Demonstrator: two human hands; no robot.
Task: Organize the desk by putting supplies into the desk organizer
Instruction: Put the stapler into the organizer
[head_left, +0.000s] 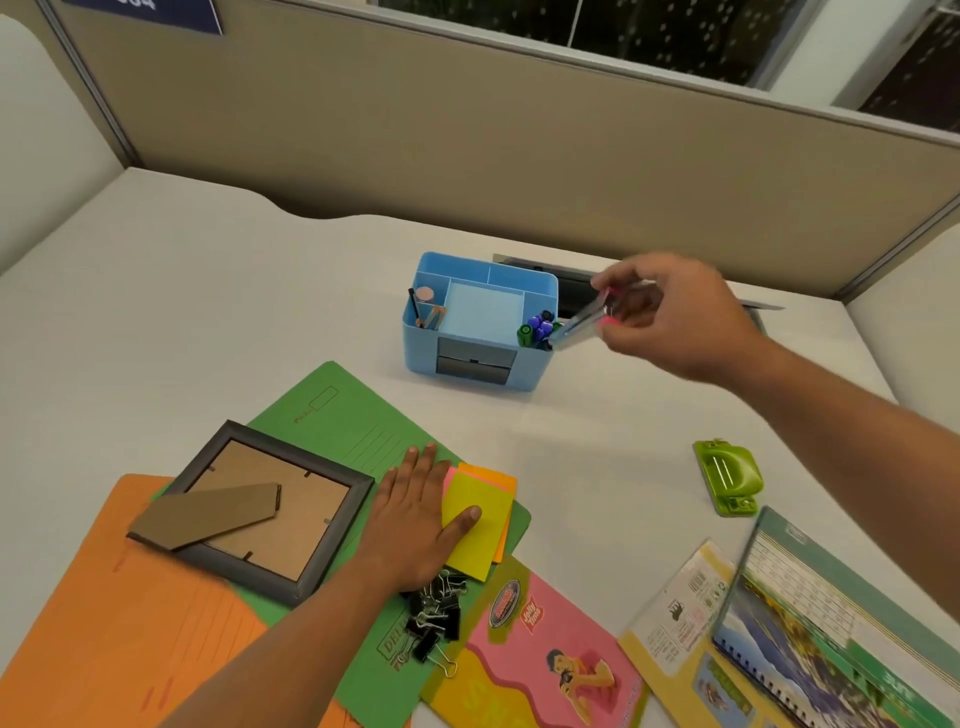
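**Pens at the organizer's right edge**

My right hand (675, 317) pinches a blurred bundle of pens (582, 319) just right of the blue desk organizer (483, 364), their lower ends at its front-right compartment of markers (537, 327). Nearer me than the organizer, my left hand (415, 514) lies spread flat on a green folder (353, 415), thumb on yellow sticky notes (467, 551).

On the desk (208, 312) lie a blue organizer (532, 370), green hole punch (727, 475), orange folder (104, 623), green folder (358, 431) and calendar (831, 597).
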